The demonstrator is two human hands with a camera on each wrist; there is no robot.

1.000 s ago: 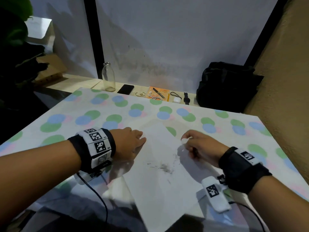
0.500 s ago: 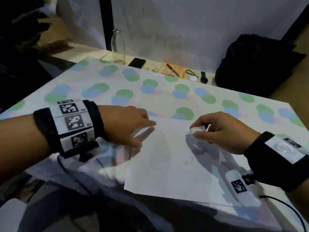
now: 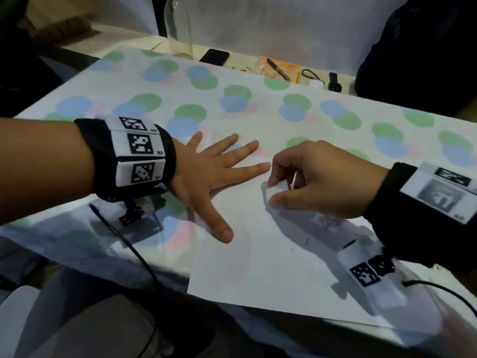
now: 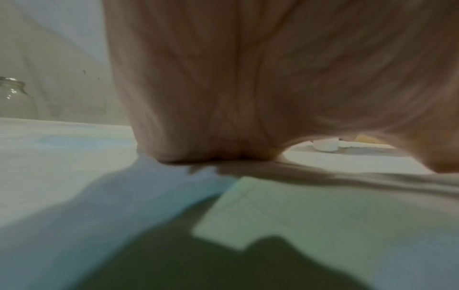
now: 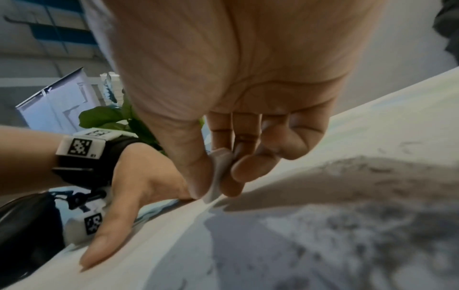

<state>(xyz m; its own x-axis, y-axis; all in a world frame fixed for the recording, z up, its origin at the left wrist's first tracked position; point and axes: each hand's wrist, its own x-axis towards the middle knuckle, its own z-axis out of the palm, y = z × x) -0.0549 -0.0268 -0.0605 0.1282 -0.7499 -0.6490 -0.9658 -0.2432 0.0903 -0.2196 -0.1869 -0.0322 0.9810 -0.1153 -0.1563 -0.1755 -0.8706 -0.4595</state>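
Observation:
A white sheet of paper (image 3: 260,244) lies on the spotted tablecloth (image 3: 144,99), its near edge over the table's front. My left hand (image 3: 206,174) lies flat with fingers spread, pressing the sheet's left part; the left wrist view shows only the palm (image 4: 248,78) against the surface. My right hand (image 3: 309,182) pinches a small white eraser (image 3: 269,193) between thumb and fingers, its lower end touching the paper. The right wrist view shows the eraser (image 5: 218,174) held upright on the sheet (image 5: 323,235), with grey smudges nearby. Small dark crumbs dot the paper.
At the table's far edge stand a clear glass bottle (image 3: 179,27), a black phone (image 3: 214,56), an orange notepad with a pen (image 3: 277,68), a white cap (image 3: 316,83) and a watch (image 3: 334,82). A black bag (image 3: 418,47) sits at the far right.
My left hand has gone from loosely curled at the paper's corner to flat and spread on it. The right hand with the eraser has shifted left. The head view has dipped closer.

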